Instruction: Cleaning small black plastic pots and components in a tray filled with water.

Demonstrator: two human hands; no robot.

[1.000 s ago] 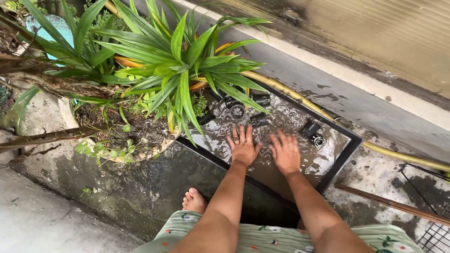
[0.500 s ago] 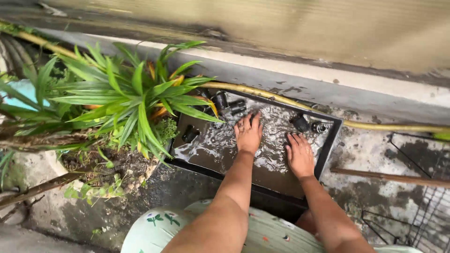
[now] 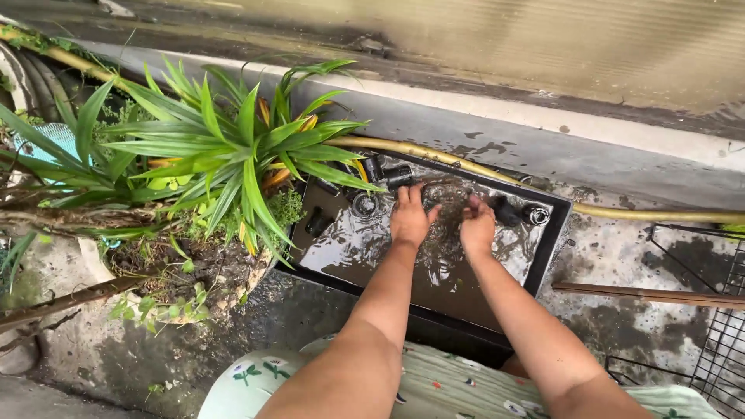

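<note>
Both hands have come closer together since half a second ago: then they lay flat and apart in the water, and now they meet near the far side of the tray, raised a little over the surface.

Head view: the left hand is curled, with the fingers bent downward, and the right hand is curled toward it. Something small and dark seems to be between them, but the splashing water hides it, so I cannot tell if either hand really grips a thing. The black rectangular tray lies on the wet concrete floor and holds shallow brown water with ripples. Several short black pipe fittings, round and hollow, lie in the water along the far edge, just beside the right hand; more of them lie near the left hand at the far left corner. A yellowish hose runs behind the tray along the grey step. On the left, a plant with long, pointed green leaves partly covers the tray's corner. A rusty metal bar lies to the right.
</note>
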